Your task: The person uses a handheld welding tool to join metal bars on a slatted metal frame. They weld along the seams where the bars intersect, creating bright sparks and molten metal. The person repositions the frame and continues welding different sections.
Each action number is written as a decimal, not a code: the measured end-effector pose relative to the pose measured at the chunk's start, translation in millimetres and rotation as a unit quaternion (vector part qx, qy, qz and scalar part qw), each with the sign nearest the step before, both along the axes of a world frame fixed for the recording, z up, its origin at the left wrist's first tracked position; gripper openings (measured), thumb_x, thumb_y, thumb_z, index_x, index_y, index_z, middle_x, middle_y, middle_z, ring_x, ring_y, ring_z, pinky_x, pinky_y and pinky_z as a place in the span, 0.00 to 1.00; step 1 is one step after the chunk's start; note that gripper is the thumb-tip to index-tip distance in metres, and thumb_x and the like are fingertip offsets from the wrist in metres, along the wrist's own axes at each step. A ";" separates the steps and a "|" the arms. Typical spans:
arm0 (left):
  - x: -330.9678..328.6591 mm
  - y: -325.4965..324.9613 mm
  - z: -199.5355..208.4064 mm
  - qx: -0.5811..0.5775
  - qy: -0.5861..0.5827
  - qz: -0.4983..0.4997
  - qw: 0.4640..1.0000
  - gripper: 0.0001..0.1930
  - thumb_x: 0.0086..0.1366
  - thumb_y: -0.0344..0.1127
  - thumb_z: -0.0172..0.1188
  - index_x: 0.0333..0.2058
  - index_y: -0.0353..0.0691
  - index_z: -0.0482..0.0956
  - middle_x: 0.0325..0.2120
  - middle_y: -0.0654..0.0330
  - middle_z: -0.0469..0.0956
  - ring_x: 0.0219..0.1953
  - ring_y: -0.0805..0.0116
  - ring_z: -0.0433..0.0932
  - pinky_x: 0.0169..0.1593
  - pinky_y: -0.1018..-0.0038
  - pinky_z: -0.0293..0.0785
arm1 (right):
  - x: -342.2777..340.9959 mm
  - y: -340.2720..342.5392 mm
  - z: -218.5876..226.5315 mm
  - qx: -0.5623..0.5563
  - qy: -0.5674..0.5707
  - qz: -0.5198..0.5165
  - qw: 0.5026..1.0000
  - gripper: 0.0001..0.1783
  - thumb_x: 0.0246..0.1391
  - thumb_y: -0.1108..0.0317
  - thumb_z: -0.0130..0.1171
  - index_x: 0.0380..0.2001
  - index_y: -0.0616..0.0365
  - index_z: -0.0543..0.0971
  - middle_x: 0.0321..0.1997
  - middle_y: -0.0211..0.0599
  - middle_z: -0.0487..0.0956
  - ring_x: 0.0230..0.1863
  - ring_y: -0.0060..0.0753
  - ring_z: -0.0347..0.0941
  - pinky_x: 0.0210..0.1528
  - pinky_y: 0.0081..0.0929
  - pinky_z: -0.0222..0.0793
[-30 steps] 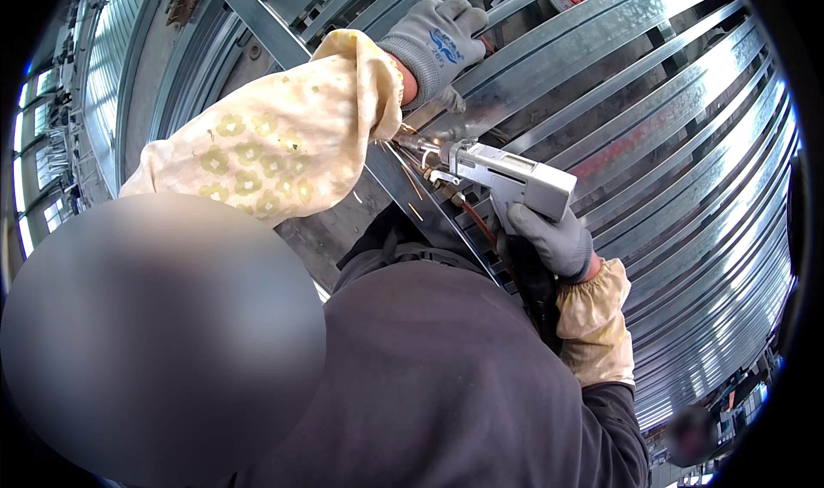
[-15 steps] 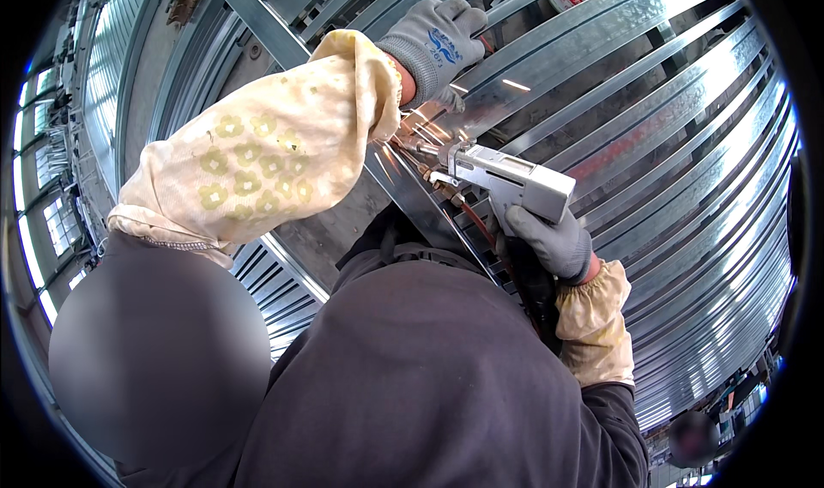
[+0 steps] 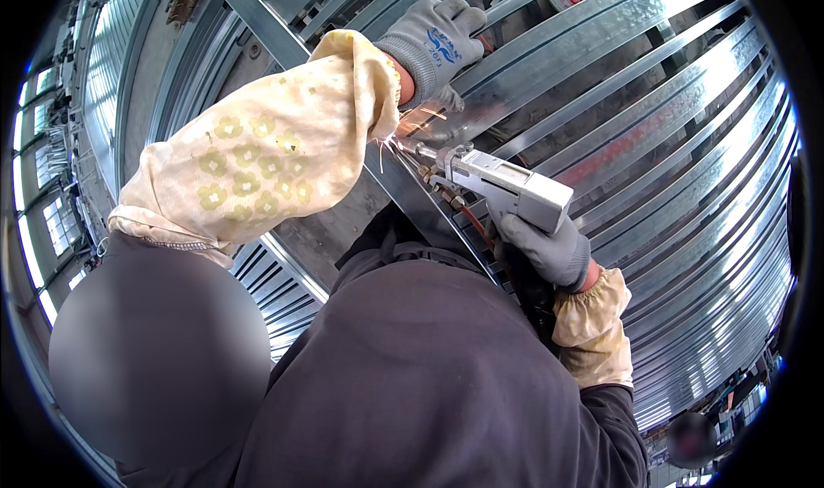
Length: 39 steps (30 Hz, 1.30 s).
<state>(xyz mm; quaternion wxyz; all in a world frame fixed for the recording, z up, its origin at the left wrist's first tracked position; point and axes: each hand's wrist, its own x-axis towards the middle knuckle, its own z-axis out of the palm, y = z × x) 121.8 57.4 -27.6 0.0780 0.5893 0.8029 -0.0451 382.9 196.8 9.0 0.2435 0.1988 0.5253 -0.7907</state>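
Observation:
My right hand (image 3: 549, 249), in a grey glove with a yellow patterned sleeve cover, grips the handle of a grey hand-held welding gun (image 3: 508, 187). The gun's nozzle (image 3: 419, 151) points up and left at a diagonal metal bar (image 3: 257, 20), and small orange sparks (image 3: 403, 136) fly at its tip. My left hand (image 3: 436, 43), also in a grey glove, is curled over a shiny metal strip (image 3: 549, 54) just above the sparks. A wide yellow flowered sleeve cover (image 3: 257, 157) hides my left forearm. An orange hose (image 3: 470, 218) runs back from the gun.
Several long galvanised steel strips (image 3: 687, 196) lie side by side across the right and top. My dark sweatshirt (image 3: 412, 376) fills the lower middle. Windows (image 3: 34, 222) curve along the left rim. A blurred round patch covers the lower left.
Sparks have appeared and grown at the gun's nozzle. Both hands stay almost where they were. The blurred patch at the lower left has slid downward.

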 end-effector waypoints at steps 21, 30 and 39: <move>1.3 0.3 2.3 -0.023 0.004 0.001 1.000 0.33 0.36 0.56 0.79 0.42 0.50 0.81 0.56 0.62 0.69 0.62 0.59 0.66 0.62 0.66 0.68 | 6.1 6.5 5.0 -0.030 -0.035 0.028 0.999 0.23 0.62 0.61 0.59 0.55 0.63 0.72 0.37 0.34 0.79 0.32 0.23 0.75 0.34 0.24 0.74; 0.4 -1.2 -3.4 -0.010 0.022 -0.006 1.000 0.32 0.36 0.56 0.79 0.41 0.51 0.82 0.56 0.63 0.70 0.62 0.59 0.66 0.61 0.66 0.69 | 10.6 5.9 3.8 0.016 -0.012 0.035 0.999 0.21 0.62 0.62 0.58 0.53 0.63 0.73 0.36 0.34 0.79 0.32 0.23 0.75 0.34 0.23 0.73; 0.6 -1.8 -7.6 -0.005 0.022 0.001 1.000 0.31 0.37 0.54 0.79 0.41 0.48 0.81 0.56 0.62 0.69 0.62 0.59 0.67 0.63 0.66 0.69 | 13.5 7.9 5.5 -0.006 -0.029 0.033 0.999 0.19 0.62 0.62 0.58 0.50 0.64 0.74 0.35 0.33 0.79 0.31 0.23 0.75 0.33 0.23 0.73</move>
